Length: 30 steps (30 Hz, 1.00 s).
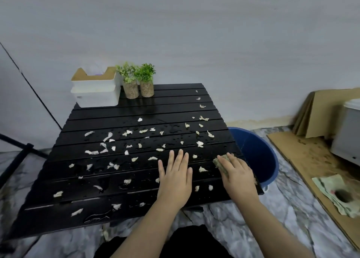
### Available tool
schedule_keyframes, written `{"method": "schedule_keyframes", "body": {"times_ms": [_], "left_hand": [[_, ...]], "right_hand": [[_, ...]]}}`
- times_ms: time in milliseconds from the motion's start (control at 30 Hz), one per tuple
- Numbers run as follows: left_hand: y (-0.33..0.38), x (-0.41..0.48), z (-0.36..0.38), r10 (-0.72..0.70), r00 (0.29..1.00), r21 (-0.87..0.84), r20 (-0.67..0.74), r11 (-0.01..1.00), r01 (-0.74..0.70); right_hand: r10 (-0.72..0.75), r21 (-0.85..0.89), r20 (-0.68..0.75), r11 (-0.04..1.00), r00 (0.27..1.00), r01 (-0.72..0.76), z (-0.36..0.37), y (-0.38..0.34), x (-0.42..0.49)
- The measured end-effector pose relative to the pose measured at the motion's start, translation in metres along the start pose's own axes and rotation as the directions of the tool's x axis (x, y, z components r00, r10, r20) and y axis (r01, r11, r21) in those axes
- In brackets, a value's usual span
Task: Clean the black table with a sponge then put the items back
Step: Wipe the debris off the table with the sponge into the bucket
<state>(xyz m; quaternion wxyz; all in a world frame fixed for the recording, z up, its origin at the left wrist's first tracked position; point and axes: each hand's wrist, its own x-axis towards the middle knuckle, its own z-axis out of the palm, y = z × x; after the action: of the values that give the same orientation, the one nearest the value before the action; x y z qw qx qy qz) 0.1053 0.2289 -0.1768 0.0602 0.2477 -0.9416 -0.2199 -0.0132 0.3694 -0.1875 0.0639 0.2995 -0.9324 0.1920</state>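
Observation:
The black slatted table point(109, 119) is wet and strewn with several white paper scraps point(107, 136). My left hand point(175, 175) lies flat on the table near its front right, fingers spread, holding nothing. My right hand point(236, 173) presses a yellowish-green sponge point(219, 163) onto the table's right edge; most of the sponge is hidden under the palm. At the back left corner stand a white box point(96, 91) with a brown inside and two small green potted plants point(130, 81) point(146, 80).
A blue bucket point(257, 152) stands on the marble floor just right of the table, under its edge. Cardboard sheets point(309, 160) and a stained cloth point(339, 193) lie further right, beside a grey container point(348, 129). A black metal frame point(21, 154) is at left.

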Motion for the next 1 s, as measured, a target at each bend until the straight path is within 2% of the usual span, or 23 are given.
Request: {"method": "schedule_keyframes", "body": {"times_ms": [67,100,167,200,300,367,400,500,600,700,767,833,900,1000], "left_hand": [[-0.006,-0.005,-0.018,0.002,1.000,-0.032,-0.020,0.999,-0.003],[-0.013,-0.009,-0.030,0.010,0.999,-0.033,-0.041,0.999,-0.011],[-0.035,-0.020,-0.058,0.011,0.995,-0.031,-0.101,0.999,-0.015],[-0.052,-0.027,-0.072,-0.007,0.992,-0.044,-0.129,0.999,0.002],[-0.124,-0.060,-0.107,-0.115,0.975,-0.098,-0.189,0.990,0.098],[-0.179,-0.086,-0.123,-0.183,0.957,-0.088,-0.227,0.982,0.167],[-0.204,-0.096,-0.128,-0.213,0.950,-0.072,-0.227,0.977,0.202],[-0.261,-0.112,-0.135,-0.267,0.953,0.041,-0.144,0.960,0.276],[-0.285,-0.115,-0.131,-0.253,0.963,0.064,-0.092,0.964,0.260],[-0.295,-0.117,-0.125,-0.215,0.972,0.057,-0.098,0.974,0.221],[-0.299,-0.116,-0.124,-0.200,0.975,0.077,-0.097,0.975,0.208],[-0.299,-0.114,-0.124,-0.187,0.976,0.030,-0.111,0.981,0.192],[-0.301,-0.115,-0.122,-0.181,0.976,-0.017,-0.118,0.983,0.180],[-0.301,-0.116,-0.123,-0.171,0.978,-0.003,-0.121,0.985,0.172]], "right_hand": [[0.044,0.123,-0.023,0.992,0.999,-0.041,-0.010,-0.005,0.005],[0.107,0.270,-0.017,0.958,0.994,-0.099,-0.020,-0.014,0.008],[0.218,0.544,0.042,0.813,0.975,-0.205,-0.040,-0.043,0.012],[0.224,0.624,0.057,0.753,0.973,-0.209,-0.048,-0.064,0.011],[0.129,0.770,0.092,0.619,0.987,-0.152,-0.050,-0.140,-0.006],[0.046,0.839,0.171,0.518,0.984,-0.170,-0.033,-0.189,-0.026],[0.005,0.845,0.204,0.504,0.979,-0.179,-0.020,-0.212,-0.036],[-0.113,0.826,0.239,0.546,0.964,-0.141,0.019,-0.280,-0.060],[-0.157,0.748,0.174,0.664,0.972,-0.027,0.052,-0.337,-0.075],[-0.145,0.482,0.126,0.874,0.981,0.067,0.079,-0.365,-0.088],[-0.181,0.253,0.077,0.955,0.980,0.157,0.092,-0.375,-0.099],[-0.235,0.099,0.080,0.969,0.969,0.227,0.100,-0.373,-0.103],[-0.254,0.016,0.061,0.967,0.965,0.253,0.102,-0.364,-0.100],[-0.173,-0.081,-0.013,0.982,0.985,0.171,0.091,-0.326,-0.085]]}}
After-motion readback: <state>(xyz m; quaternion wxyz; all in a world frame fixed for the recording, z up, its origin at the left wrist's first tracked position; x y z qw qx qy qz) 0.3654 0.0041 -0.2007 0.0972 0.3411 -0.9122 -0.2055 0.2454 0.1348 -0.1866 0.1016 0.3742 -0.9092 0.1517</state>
